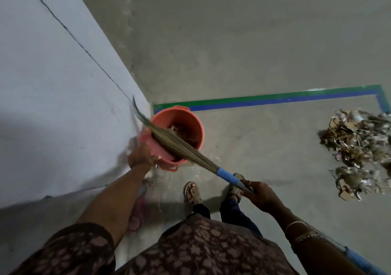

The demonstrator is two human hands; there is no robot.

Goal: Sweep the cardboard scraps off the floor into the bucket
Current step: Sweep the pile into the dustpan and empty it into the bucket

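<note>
1. Only the head view here, looking straight down. The bucket (195, 124) stands on the floor (254, 42), right in the corner by the wall (53, 84), at the end of the green and blue tape (275, 99).
2. The left hand (140, 157) has its fingers curled round the edge of a pink pan (151, 144), which it holds tipped on the near rim of the bucket.
3. The right hand (261, 192) is wrapped round the broom (175, 145) handle, just behind the blue wrap. The bristles lie across the pan and the bucket mouth, with the tips up against the wall. My guess is they're brushing a load out of the pan.
4. There's some brown stuff at the bottom of the bucket. It looks like cardboard bits, so I'd say at least one load is in.
5. Here's the catch: the scraps (357, 147) are mostly on the floor, in a big messy pile well off to the right, inside the taped corner and nowhere near the bucket. A smaller clump sits just below it.
6. So I'd call this early to mid job. Most of the pile has yet to be scooped and carried over, probably in several more pan loads. The floor between the pile and the bucket looks swept, though it's hard to tell with the blur.
</note>
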